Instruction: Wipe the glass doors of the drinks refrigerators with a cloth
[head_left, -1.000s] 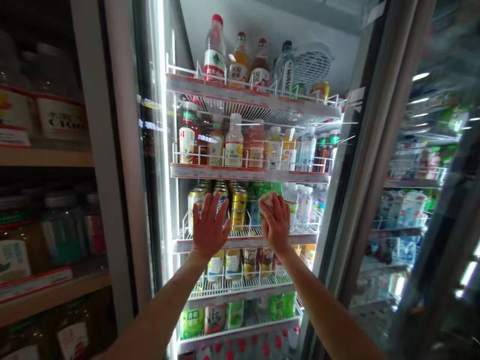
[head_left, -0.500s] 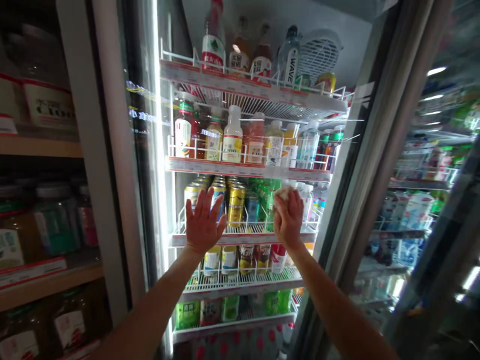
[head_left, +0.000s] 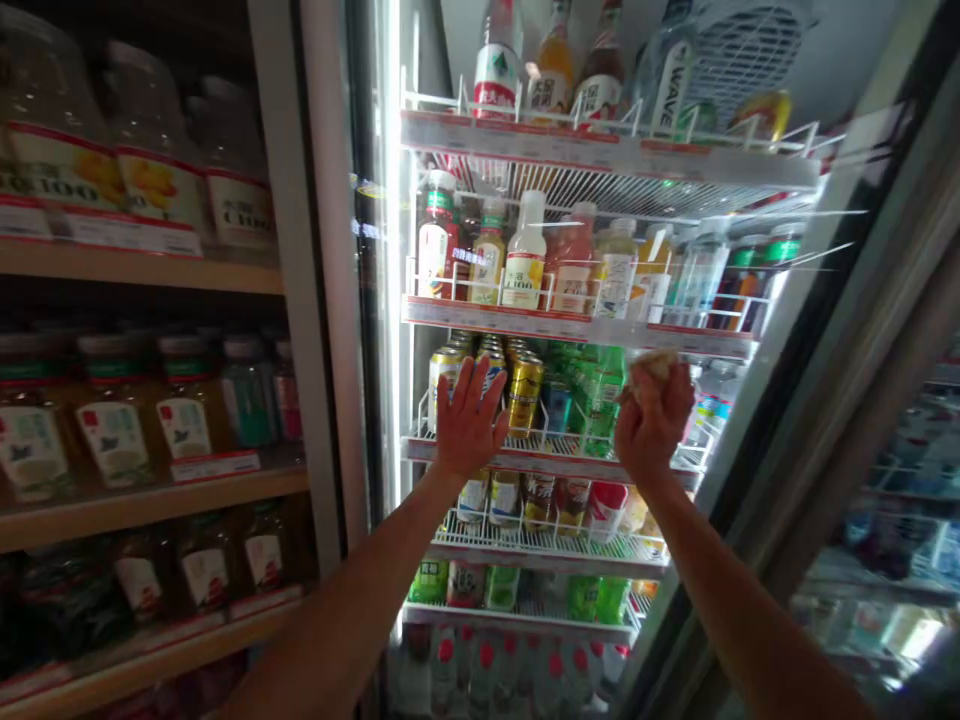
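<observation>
My left hand (head_left: 471,425) lies flat with fingers spread against the glass door of a lit drinks cooler. It is in front of silver and gold cans (head_left: 525,392) on the third shelf. My right hand (head_left: 651,425) is closed around a crumpled, pale cloth (head_left: 654,367), pressed to the glass near green bottles (head_left: 602,395). Faint reflections show on the pane between my hands and the drinks. The right hand's fingertips are partly hidden by the cloth.
Behind the glass, wire shelves hold bottles (head_left: 526,255) and more cans (head_left: 504,497). To the left stands a wooden shelf unit (head_left: 142,262) with juice bottles (head_left: 112,430). A thick metal door frame (head_left: 847,420) slants along the right side, with another stocked cooler beyond.
The view has swung left, so the cooler and both hands appear farther right and more of the left shelves shows. The left hand stays flat; the right keeps its hold on the cloth.
</observation>
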